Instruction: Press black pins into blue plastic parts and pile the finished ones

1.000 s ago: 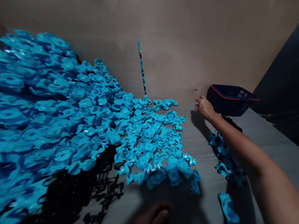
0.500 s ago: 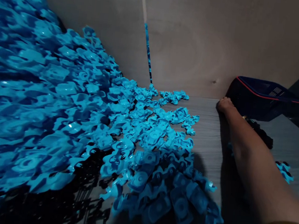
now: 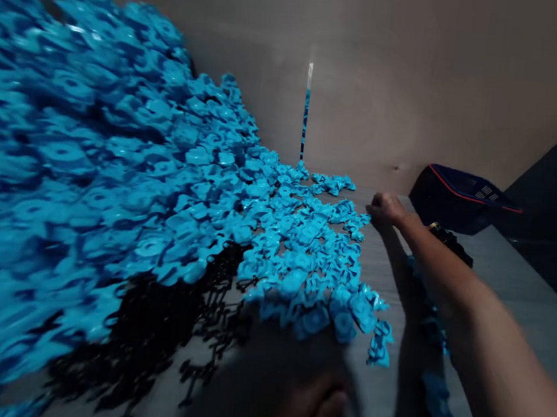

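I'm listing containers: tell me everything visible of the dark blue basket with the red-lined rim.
The dark blue basket, plastic-looking, has a red line along its rim and pale slots in its far side. It stands open side up on the grey wood-grained tabletop, near the brown wooden wall, right of the right hand. Its floor is hidden; I cannot tell whether the wall touches it.

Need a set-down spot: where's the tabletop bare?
Right: tabletop beyond right forearm, in front of dark-blue basket. Middle: strip between spread blue toy-car shells and that forearm. Front: shadowed patch between black axle pieces and left hand. Crowded: left, shells heaped high; more line the forearm.
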The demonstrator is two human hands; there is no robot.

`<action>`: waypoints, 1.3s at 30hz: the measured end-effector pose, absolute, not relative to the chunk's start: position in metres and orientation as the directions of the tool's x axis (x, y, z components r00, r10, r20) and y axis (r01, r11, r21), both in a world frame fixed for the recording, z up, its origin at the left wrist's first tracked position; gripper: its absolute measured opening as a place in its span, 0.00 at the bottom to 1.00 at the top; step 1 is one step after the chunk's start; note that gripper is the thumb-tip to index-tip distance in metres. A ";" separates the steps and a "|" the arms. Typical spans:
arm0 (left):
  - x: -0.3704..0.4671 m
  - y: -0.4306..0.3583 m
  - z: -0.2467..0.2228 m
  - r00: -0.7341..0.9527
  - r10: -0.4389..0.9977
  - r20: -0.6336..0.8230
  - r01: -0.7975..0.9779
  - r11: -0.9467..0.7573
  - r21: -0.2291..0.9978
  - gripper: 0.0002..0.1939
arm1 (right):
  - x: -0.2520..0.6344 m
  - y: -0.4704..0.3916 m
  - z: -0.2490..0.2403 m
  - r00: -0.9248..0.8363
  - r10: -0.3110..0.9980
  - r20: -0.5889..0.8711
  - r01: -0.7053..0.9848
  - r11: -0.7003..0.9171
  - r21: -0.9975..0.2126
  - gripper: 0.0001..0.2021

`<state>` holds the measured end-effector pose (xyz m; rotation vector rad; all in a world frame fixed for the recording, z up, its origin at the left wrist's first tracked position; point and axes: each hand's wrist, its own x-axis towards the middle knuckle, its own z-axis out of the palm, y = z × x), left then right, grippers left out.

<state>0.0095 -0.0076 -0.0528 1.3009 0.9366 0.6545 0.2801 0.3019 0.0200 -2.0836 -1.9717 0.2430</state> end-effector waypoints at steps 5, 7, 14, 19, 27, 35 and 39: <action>0.017 -0.002 -0.043 0.455 0.867 -0.203 -0.076 0.265 0.961 0.23 | 0.224 0.223 0.053 -0.028 0.986 0.166 0.839 0.114 -0.532 0.16; 0.019 0.002 -0.038 0.416 0.892 -0.177 -0.102 0.239 0.966 0.21 | 0.214 0.188 0.062 -0.016 0.975 0.220 0.703 0.167 -0.691 0.14; 0.006 0.015 -0.030 0.246 0.969 -0.023 -0.223 0.080 0.971 0.23 | 0.219 0.078 0.031 0.191 0.955 0.228 0.042 0.224 -0.974 0.08; -0.014 0.015 -0.034 0.155 0.980 0.124 -0.035 -0.119 0.992 0.17 | 0.217 0.061 -0.015 0.632 0.742 0.226 0.067 0.239 -0.969 0.08; -0.003 -0.002 -0.035 0.521 0.782 0.342 0.148 -0.477 0.866 0.07 | 0.162 0.086 -0.048 0.633 0.728 0.266 0.061 0.295 -0.954 0.09; -0.005 0.012 -0.041 0.309 0.936 0.171 -0.013 -0.176 0.984 0.16 | 0.174 0.064 -0.003 0.466 0.729 0.501 0.183 0.474 -0.861 0.11; -0.012 0.024 -0.037 0.181 0.980 0.088 -0.160 -0.059 0.985 0.20 | 0.166 0.037 0.002 0.208 0.887 0.413 0.010 0.421 -0.907 0.10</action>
